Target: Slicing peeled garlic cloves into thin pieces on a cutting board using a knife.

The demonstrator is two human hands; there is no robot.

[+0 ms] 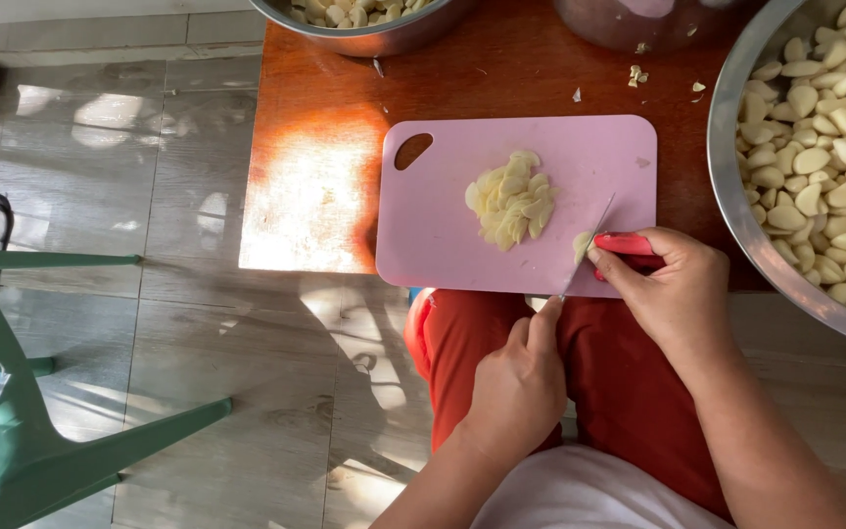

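Right hand (673,284) closed around the red handle of a small knife (589,245); thin blade angled down to the near edge of the pink cutting board (531,147), tip close to the board's edge. One garlic clove (583,245), pale yellow and peeled, sits against the blade just beside the right thumb, on the board's near right part. How much of it is already cut cannot be told.

Left hand (521,387) loosely curled, holding nothing; index finger stretched forward with its tip at the board's near edge, just below the knife tip.

Sliced garlic (511,208): one heap near the board's middle, thin pale-yellow flakes overlapping, too many to count. Board is one, rounded corners, with one oval hole at its far left corner.

Bowls: three metal ones in view, all cut off by the frame. Large bowl (736,196) at right holds whole peeled cloves, dozens, cream to yellow, smooth. Bowl (364,39) at top left holds more garlic pieces. Third bowl (619,29) at top centre; contents not readable.

Brown wooden surface (325,147) carries board and bowls; a few peel scraps (636,73) lie scattered near the far edge. Strong sun patch on its left part.

Person's red trousers (629,392) below the board. One green plastic chair (22,392) on the grey tiled floor at left.
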